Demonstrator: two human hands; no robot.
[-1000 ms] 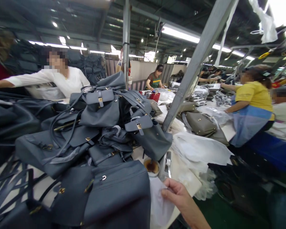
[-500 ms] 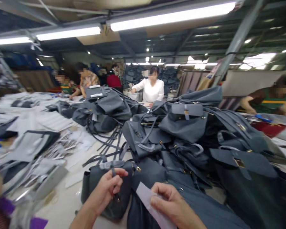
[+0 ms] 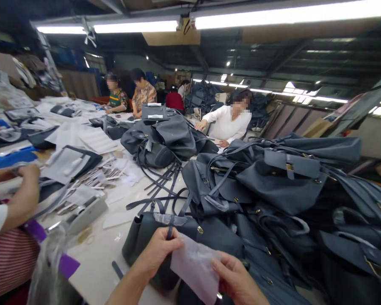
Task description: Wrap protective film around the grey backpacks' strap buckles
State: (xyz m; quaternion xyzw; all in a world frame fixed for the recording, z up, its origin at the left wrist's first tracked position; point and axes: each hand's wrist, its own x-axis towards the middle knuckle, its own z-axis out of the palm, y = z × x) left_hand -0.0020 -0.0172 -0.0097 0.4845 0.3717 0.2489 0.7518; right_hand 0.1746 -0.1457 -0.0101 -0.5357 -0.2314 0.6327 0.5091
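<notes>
My left hand (image 3: 158,252) is shut on a narrow dark strap (image 3: 169,232) of a slate-grey leather bag (image 3: 146,239), which lies on the table with a strip of transparent film across its top. My right hand (image 3: 235,279) pinches a thin white sheet (image 3: 193,267) of paper or film. That sheet spans the gap between my hands, and its left edge lies against my left hand. Just behind rises a heap of similar grey leather bags (image 3: 266,182) with gold-coloured buckles. The heap hides most of the table on the right.
The long white worktable (image 3: 95,250) carries loose papers, straps and another bag heap (image 3: 161,137). At left, a co-worker's hands (image 3: 28,182) hold a pale item beside a transparent plastic bag (image 3: 47,271). Several people sit along the table's far side.
The view has swung left from the first frame, and my left hand has come in on the strap. The white sheet now stretches nearer to that hand.
</notes>
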